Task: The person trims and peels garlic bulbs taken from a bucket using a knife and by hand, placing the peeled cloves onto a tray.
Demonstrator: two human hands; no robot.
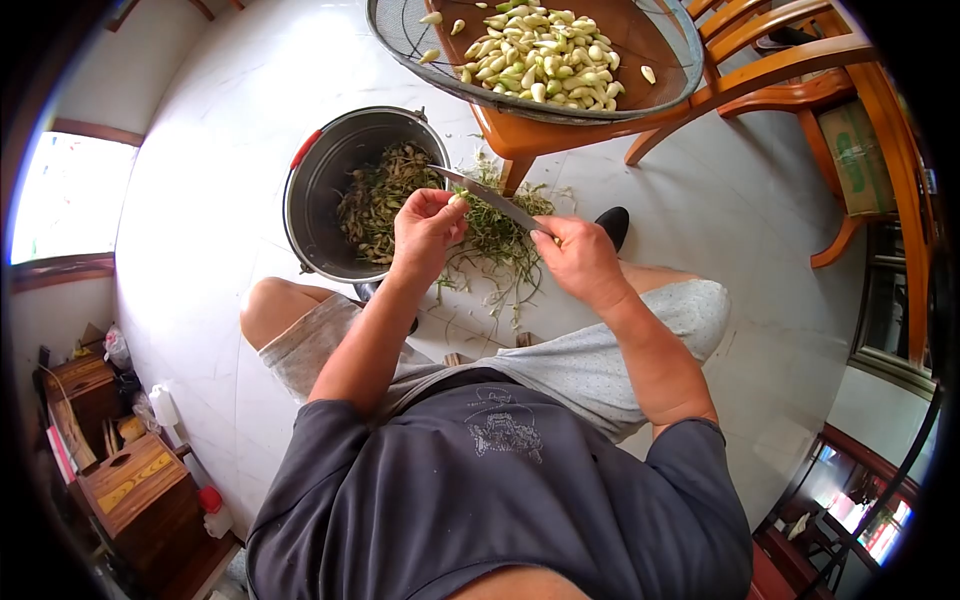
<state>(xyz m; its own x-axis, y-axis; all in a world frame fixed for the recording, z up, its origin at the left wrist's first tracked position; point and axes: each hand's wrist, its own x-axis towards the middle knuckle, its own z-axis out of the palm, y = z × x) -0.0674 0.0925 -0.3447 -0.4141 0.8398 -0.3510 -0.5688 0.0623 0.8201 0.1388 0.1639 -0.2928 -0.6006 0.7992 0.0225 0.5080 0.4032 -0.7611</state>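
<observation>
My left hand (pixel 426 232) pinches a small white-and-green onion bulb (pixel 458 198) between thumb and fingers. In my right hand (pixel 582 262) is a knife (pixel 500 204), its blade pointing left across the top of the bulb. Whether the edge cuts into it is too small to tell. Just left of the hands stands a metal bucket (pixel 304 222) holding unpeeled brownish bulbs (pixel 372 205). Below the hands, green stem and root trimmings (pixel 500 245) lie scattered on the floor. Ahead, a round mesh sieve (pixel 425 62) carries a heap of cleaned pale bulbs (pixel 545 62).
The sieve rests on a wooden chair (pixel 515 140), with another wooden chair (pixel 790 95) to its right. A cardboard box (pixel 858 160) sits at far right. Small wooden cabinets (pixel 130 480) and a white bottle (pixel 163 405) stand at lower left. A dark shoe (pixel 613 228) shows near the knife hand.
</observation>
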